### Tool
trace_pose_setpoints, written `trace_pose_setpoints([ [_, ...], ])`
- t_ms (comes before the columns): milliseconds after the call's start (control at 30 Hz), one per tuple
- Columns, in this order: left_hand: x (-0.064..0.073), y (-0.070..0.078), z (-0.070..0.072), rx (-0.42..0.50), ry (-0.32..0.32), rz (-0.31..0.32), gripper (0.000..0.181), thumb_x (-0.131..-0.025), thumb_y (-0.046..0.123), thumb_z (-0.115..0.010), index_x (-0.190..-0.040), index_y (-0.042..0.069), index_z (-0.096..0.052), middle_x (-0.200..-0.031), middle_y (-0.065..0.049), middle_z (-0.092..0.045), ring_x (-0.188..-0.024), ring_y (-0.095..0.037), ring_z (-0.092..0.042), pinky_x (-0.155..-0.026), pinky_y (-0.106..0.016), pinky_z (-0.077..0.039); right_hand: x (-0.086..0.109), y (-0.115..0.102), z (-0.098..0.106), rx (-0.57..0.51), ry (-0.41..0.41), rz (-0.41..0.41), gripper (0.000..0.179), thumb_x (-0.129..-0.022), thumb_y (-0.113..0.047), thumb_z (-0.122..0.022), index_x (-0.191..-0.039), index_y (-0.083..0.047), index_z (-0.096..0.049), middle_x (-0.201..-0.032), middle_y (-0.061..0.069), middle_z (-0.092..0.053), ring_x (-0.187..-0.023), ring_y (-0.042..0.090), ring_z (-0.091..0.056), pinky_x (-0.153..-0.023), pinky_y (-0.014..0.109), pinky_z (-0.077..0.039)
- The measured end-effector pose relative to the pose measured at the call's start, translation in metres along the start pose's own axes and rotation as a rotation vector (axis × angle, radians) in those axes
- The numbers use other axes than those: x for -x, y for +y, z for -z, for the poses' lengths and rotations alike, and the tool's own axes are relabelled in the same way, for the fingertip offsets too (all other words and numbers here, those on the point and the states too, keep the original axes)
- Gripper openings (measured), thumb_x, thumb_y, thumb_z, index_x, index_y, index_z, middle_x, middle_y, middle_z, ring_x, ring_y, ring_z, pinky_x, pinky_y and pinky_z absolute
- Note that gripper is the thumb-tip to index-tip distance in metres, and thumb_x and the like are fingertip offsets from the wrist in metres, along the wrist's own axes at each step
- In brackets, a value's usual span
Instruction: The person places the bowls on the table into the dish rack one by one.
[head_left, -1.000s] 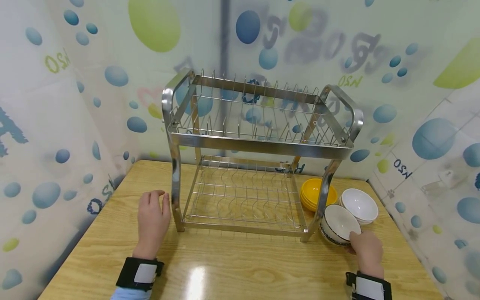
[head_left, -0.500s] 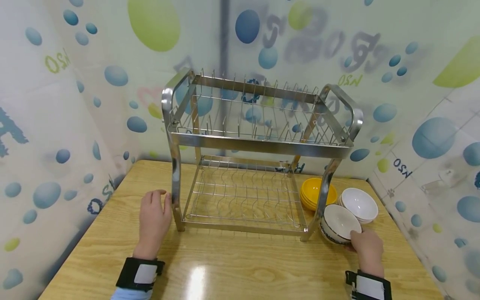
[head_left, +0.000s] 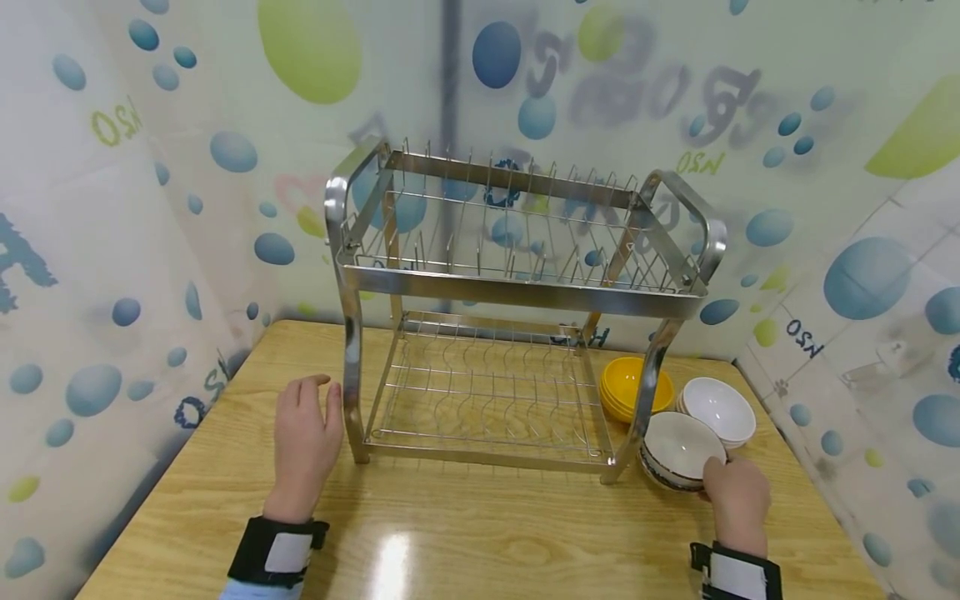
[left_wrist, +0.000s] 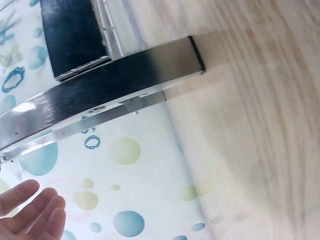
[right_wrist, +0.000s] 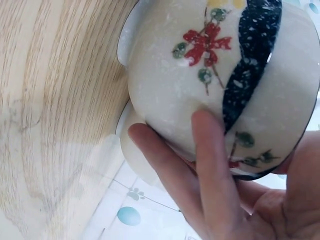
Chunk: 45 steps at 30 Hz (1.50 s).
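Note:
My right hand (head_left: 737, 500) grips the near right rim of a cream bowl (head_left: 681, 443), the top one of a small stack beside the rack's right front leg. In the right wrist view the bowl (right_wrist: 175, 85) shows red flowers and a dark blue band, with fingers (right_wrist: 207, 150) against its outside. My left hand (head_left: 303, 442) is beside the left front leg of a two-tier metal dish rack (head_left: 525, 287), its fingers loosely bent and holding nothing. The left wrist view shows that hand (left_wrist: 32, 215) apart from the rack's metal leg (left_wrist: 125, 75).
Behind the cream bowls are stacked yellow bowls (head_left: 630, 385), partly hidden by the rack's leg, and stacked white bowls (head_left: 720, 408). All stand on a wooden table (head_left: 487, 533). A patterned curtain (head_left: 247, 217) encloses the back and sides.
My right hand has shifted slightly to the right, and the top cream bowl's rim has moved slightly with it. My left hand has hardly moved.

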<state>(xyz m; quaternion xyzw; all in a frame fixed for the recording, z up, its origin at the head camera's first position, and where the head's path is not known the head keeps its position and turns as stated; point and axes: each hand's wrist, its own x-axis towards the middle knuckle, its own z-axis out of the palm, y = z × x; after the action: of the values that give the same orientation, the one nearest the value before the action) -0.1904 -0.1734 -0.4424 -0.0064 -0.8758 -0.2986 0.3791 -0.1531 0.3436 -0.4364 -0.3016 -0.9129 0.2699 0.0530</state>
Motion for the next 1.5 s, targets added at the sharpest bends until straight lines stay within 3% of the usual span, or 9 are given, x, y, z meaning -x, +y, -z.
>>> trace_pose_setpoints([
  [267,-0.001,0.007,0.004,0.028,0.044,-0.039,0.028,-0.096,0.014,-0.054,-0.106,-0.012,-0.056,-0.103,-0.029,-0.054,-0.097,-0.043,-0.05,-0.076,-0.052,-0.042,0.003,-0.001,0.0,0.015,0.065,0.028,0.043,-0.092,-0.013,-0.033,-0.115,0.018,-0.053,-0.059,0.017,-0.062,-0.051,0.025,-0.056,-0.046,0.029,-0.034],
  [633,-0.003,0.022,0.005,0.082,0.25,-0.247,0.023,-0.088,0.008,-0.057,-0.103,-0.01,-0.059,-0.103,-0.028,-0.051,-0.089,-0.041,-0.046,-0.068,-0.042,-0.034,0.003,-0.005,0.001,0.06,0.179,0.057,0.04,-0.093,-0.011,-0.035,-0.111,0.016,-0.058,-0.079,0.028,-0.06,-0.065,0.037,-0.052,-0.045,0.034,-0.034],
  [800,0.0,0.029,0.001,0.088,0.269,-0.316,0.024,-0.088,0.01,-0.055,-0.1,-0.011,-0.059,-0.104,-0.029,-0.05,-0.089,-0.041,-0.045,-0.066,-0.037,-0.033,0.003,-0.006,0.0,0.063,0.197,0.064,0.038,-0.093,-0.008,-0.036,-0.11,0.017,-0.058,-0.079,0.03,-0.061,-0.062,0.035,-0.052,-0.044,0.034,-0.034],
  [1067,0.003,0.04,-0.007,0.123,0.275,-0.356,0.022,-0.088,0.009,-0.054,-0.098,-0.01,-0.06,-0.102,-0.028,-0.052,-0.084,-0.038,-0.046,-0.065,-0.035,-0.036,0.002,-0.01,-0.004,0.092,0.231,0.063,0.038,-0.097,-0.009,-0.036,-0.117,0.017,-0.054,-0.107,0.039,-0.057,-0.084,0.05,-0.058,-0.059,0.049,-0.045],
  [1300,0.004,0.048,-0.015,0.154,0.284,-0.415,0.028,-0.093,0.015,-0.049,-0.098,-0.011,-0.06,-0.1,-0.027,-0.053,-0.083,-0.037,-0.047,-0.065,-0.036,-0.035,0.002,-0.011,-0.006,0.098,0.263,0.068,0.036,-0.097,-0.009,-0.036,-0.116,0.017,-0.053,-0.108,0.039,-0.057,-0.093,0.055,-0.055,-0.068,0.057,-0.046],
  [1500,0.007,0.053,-0.019,0.153,0.259,-0.434,0.026,-0.092,0.013,-0.05,-0.097,-0.01,-0.061,-0.1,-0.026,-0.053,-0.085,-0.036,-0.049,-0.064,-0.038,-0.041,0.002,-0.012,-0.008,0.094,0.301,0.075,0.035,-0.098,-0.009,-0.037,-0.117,0.015,-0.053,-0.105,0.038,-0.058,-0.09,0.054,-0.056,-0.066,0.056,-0.046],
])
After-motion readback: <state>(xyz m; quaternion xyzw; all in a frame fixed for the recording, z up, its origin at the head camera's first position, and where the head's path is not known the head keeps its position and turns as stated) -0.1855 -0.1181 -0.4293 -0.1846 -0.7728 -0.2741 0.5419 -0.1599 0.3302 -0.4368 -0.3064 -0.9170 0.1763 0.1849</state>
